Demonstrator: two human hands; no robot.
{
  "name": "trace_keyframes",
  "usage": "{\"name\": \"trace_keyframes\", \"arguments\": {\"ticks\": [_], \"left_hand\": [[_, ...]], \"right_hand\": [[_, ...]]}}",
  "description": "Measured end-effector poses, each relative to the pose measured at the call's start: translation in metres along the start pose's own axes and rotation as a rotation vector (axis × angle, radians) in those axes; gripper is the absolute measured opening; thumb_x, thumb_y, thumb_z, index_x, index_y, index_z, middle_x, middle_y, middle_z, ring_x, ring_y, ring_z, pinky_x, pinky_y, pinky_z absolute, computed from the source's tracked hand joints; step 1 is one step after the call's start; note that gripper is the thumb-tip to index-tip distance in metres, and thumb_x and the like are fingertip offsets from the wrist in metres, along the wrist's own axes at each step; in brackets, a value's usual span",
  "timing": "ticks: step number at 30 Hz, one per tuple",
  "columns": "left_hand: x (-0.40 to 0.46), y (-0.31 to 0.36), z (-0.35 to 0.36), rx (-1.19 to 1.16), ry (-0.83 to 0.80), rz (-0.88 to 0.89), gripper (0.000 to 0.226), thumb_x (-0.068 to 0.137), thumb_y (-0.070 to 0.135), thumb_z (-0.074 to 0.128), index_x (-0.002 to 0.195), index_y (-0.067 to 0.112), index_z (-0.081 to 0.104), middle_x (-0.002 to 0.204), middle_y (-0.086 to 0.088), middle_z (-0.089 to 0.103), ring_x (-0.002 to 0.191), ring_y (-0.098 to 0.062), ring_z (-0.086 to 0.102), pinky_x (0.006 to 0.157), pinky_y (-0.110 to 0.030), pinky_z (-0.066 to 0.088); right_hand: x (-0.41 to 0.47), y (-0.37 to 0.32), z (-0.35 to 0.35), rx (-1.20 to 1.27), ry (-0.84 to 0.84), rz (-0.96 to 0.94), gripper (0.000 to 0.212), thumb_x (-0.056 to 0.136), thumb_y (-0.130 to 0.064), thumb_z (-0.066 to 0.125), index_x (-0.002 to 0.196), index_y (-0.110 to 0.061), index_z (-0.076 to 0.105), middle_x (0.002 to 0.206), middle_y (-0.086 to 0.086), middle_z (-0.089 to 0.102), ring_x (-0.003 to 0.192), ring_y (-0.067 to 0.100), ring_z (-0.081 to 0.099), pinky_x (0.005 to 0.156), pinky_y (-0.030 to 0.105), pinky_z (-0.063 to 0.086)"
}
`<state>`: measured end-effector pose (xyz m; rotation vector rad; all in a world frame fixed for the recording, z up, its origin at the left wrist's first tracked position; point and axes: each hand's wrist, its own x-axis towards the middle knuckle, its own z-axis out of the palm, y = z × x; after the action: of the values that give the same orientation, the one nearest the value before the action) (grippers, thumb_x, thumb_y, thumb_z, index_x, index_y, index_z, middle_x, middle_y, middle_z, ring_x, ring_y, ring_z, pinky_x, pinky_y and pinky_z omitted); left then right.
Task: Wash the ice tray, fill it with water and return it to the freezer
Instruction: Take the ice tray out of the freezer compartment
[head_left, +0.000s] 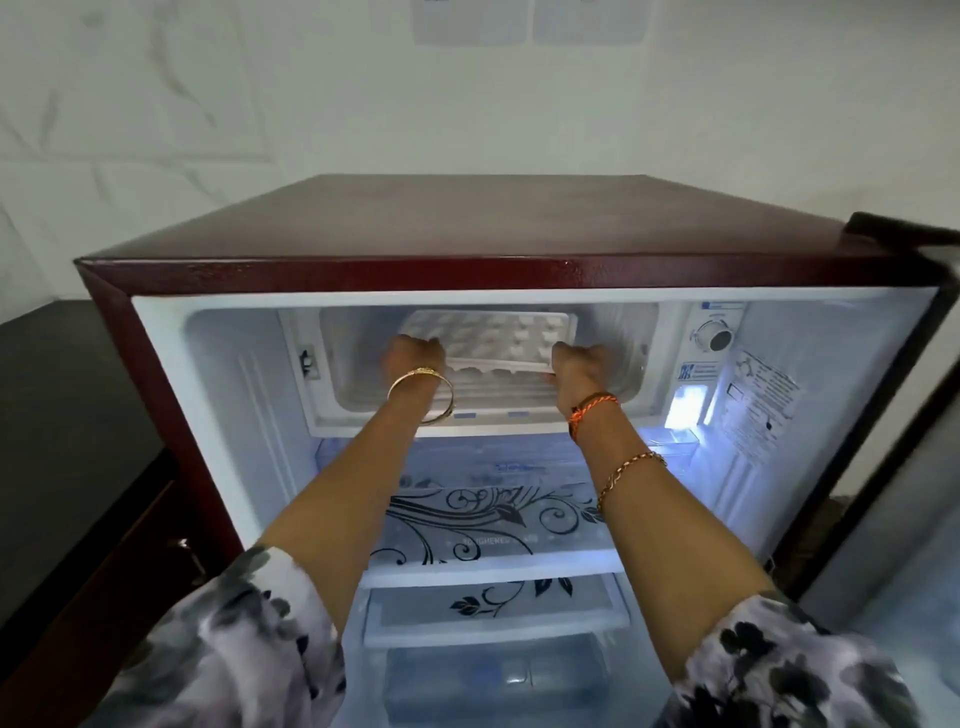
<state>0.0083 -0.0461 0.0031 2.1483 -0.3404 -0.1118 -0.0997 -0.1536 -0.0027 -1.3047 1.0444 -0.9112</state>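
A white plastic ice tray (493, 335) sits inside the freezer compartment (618, 364) at the top of the open maroon fridge, its near edge raised toward me. My left hand (413, 358) grips the tray's near left corner. My right hand (579, 364) grips its near right corner. Both arms reach straight into the compartment. The tray's far end lies deep in the frosted box, and whether the cells hold anything is too blurred to tell.
The thermostat dial (717, 336) and a lit lamp (685, 408) sit right of the freezer. Glass shelves with a black floral print (493, 519) lie below my arms. The fridge door (914, 467) stands open at the right. A dark counter (62, 415) is at the left.
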Motion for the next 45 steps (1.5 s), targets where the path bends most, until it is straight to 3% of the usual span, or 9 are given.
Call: {"name": "trace_keyframes", "arguments": {"ticks": [6,10,14,20,24,27,35,42,45], "left_hand": [[-0.034,-0.011,-0.014,-0.129,0.095,-0.1,0.056,0.094,0.02,0.048,0.136,-0.009,0.026,0.143,-0.025,0.029,0.128,-0.035,0.039,0.101,-0.035,0.034],[-0.043,-0.015,-0.03,-0.265,0.094,-0.112,0.052,0.096,0.026,0.044,0.134,-0.008,0.031,0.14,-0.025,0.039,0.126,-0.037,0.043,0.101,-0.038,0.037],[-0.065,-0.024,-0.045,-0.449,0.065,-0.145,0.045,0.097,0.029,0.04,0.127,-0.004,0.042,0.13,-0.021,0.051,0.113,-0.04,0.056,0.097,-0.043,0.047],[-0.128,-0.05,-0.067,-0.29,0.016,-0.145,0.051,0.099,0.034,0.035,0.132,-0.003,0.044,0.136,-0.021,0.049,0.123,-0.036,0.048,0.101,-0.038,0.041],[-0.173,-0.083,-0.088,-0.264,0.06,-0.149,0.043,0.095,0.03,0.043,0.127,0.001,0.05,0.128,-0.02,0.056,0.115,-0.035,0.053,0.094,-0.037,0.046],[-0.204,-0.117,-0.108,-0.319,0.088,-0.229,0.037,0.091,0.029,0.05,0.117,0.004,0.055,0.12,-0.017,0.059,0.104,-0.034,0.059,0.085,-0.038,0.053],[-0.309,-0.212,-0.189,-0.372,0.309,-0.408,0.029,0.093,0.03,0.047,0.107,0.007,0.056,0.096,-0.008,0.054,0.084,-0.021,0.053,0.068,-0.031,0.049],[-0.49,-0.296,-0.321,-0.376,0.67,-0.441,0.025,0.09,0.034,0.05,0.074,0.015,0.051,0.076,-0.003,0.052,0.076,-0.02,0.052,0.07,-0.034,0.045],[-0.577,-0.324,-0.372,-0.373,0.861,-0.489,0.033,0.09,0.037,0.048,0.064,0.016,0.044,0.066,0.001,0.045,0.065,-0.016,0.044,0.059,-0.027,0.037]], "right_hand": [[-0.034,-0.012,-0.018,0.06,-0.011,0.011,0.018,0.086,0.0,0.045,0.089,0.009,0.06,0.099,0.022,0.063,0.074,0.024,0.052,0.086,0.053,0.051],[-0.042,-0.019,-0.039,0.035,0.03,0.009,0.026,0.085,0.003,0.047,0.105,0.019,0.054,0.109,0.025,0.061,0.088,0.037,0.062,0.086,0.056,0.05],[-0.059,-0.016,-0.063,0.004,0.006,0.062,0.031,0.087,0.002,0.049,0.117,0.006,0.052,0.121,0.018,0.057,0.067,0.021,0.055,0.076,0.037,0.056],[-0.104,0.006,-0.103,-0.01,-0.009,0.113,0.031,0.087,-0.003,0.047,0.117,0.003,0.053,0.122,0.017,0.057,0.099,0.031,0.059,0.066,0.033,0.052],[-0.143,0.022,-0.119,-0.026,-0.057,0.143,0.029,0.087,-0.005,0.04,0.11,0.0,0.056,0.114,0.014,0.06,0.087,0.027,0.058,0.053,0.028,0.043],[-0.174,0.035,-0.125,-0.048,-0.161,0.2,0.024,0.084,0.004,0.032,0.083,-0.006,0.054,0.091,0.011,0.054,0.062,0.018,0.048,0.046,0.026,0.037],[-0.287,0.064,-0.104,-0.227,-0.474,0.204,0.024,0.079,0.012,0.032,0.061,-0.002,0.04,0.065,0.007,0.04,0.053,0.021,0.035,0.046,0.027,0.027],[-0.464,0.092,-0.087,-0.262,-0.868,0.246,0.022,0.076,0.01,0.031,0.066,-0.006,0.042,0.074,0.008,0.046,0.06,0.021,0.041,0.048,0.025,0.03],[-0.551,0.109,-0.087,-0.334,-1.1,0.203,0.025,0.076,0.007,0.035,0.093,-0.001,0.052,0.088,0.011,0.055,0.075,0.024,0.054,0.059,0.026,0.042]]}}
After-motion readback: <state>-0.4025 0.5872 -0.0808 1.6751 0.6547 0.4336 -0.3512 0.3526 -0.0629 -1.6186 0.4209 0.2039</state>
